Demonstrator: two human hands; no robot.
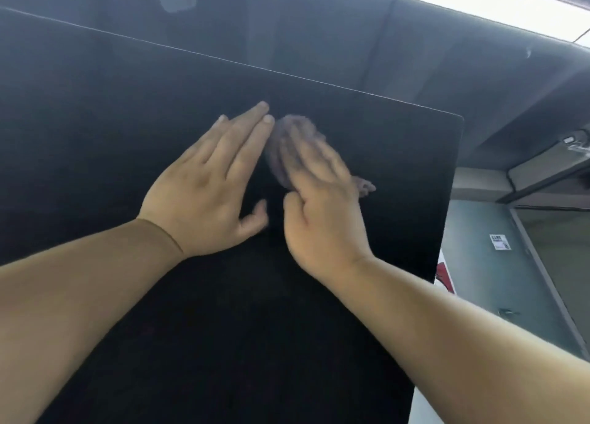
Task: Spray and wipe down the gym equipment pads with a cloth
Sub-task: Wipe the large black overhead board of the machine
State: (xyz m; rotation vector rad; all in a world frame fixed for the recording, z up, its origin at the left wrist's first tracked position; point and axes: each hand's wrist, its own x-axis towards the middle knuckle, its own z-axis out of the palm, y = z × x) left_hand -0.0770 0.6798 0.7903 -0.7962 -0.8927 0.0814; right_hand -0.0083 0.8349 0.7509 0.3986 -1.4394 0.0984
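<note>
- Fingers (245,133) of my left hand (204,197): straight, flat on the black pad (95,136), bracing.
- Cloth (289,126): just right of them, looks thin and limp; pin it flat, don't pinch.
- Right hand (325,213): blurred, fingers extended, pressing cloth to pad.

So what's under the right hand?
A greyish cloth, pressed flat on the black pad by the right hand. Its edges peek out; the fingers cover its middle, and it is blurred.

Nothing here reads clearly: the small white sticker (499,241) on the grey panel (475,219) at four o'clock carries print too tiny.
</note>
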